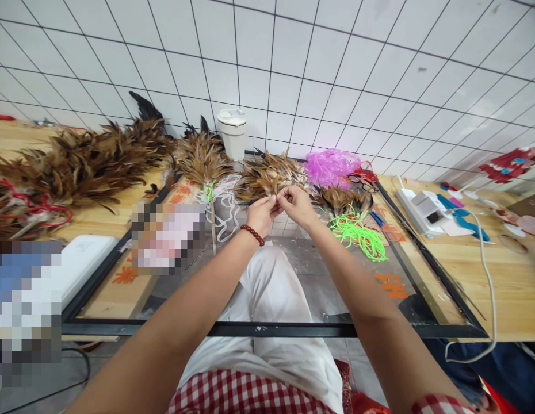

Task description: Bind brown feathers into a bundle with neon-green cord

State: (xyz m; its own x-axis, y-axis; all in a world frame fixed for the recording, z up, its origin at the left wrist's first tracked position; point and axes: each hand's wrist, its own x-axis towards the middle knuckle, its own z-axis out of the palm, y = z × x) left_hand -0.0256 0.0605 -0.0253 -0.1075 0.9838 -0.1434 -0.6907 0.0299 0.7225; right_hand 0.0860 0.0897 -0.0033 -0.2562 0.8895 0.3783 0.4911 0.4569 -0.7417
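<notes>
Room: I see a white tiled wall (336, 69) behind a wooden table with a black-framed glass worktop (310, 270) set into it.
Feather: a small brown feather (276, 197) sits pinched between my two hands over the far middle of the worktop, just in front of a loose feather pile (267, 175).
Left hand: my left hand (261, 214), a red bead bracelet (252, 234) on the wrist, has thumb and fingertips closed narrowly on the feather.
Right hand: my right hand (297, 206) meets it fingertip to fingertip, also closed tight on the same piece.
Handling: I judge it very light, soft and easily bent or frayed; best held by the quill end, gently.
Near: green cord (360, 234) lies just right of my right hand; a feather duster (202, 161) with a green tie lies to the left.
Farther: pink plastic (330, 167) and a white lidded cup (232, 132) sit at the far edge; a big heap of feathers (81, 161) fills the table's far left corner; a white device (425, 211) with a cable lies on the right side.
</notes>
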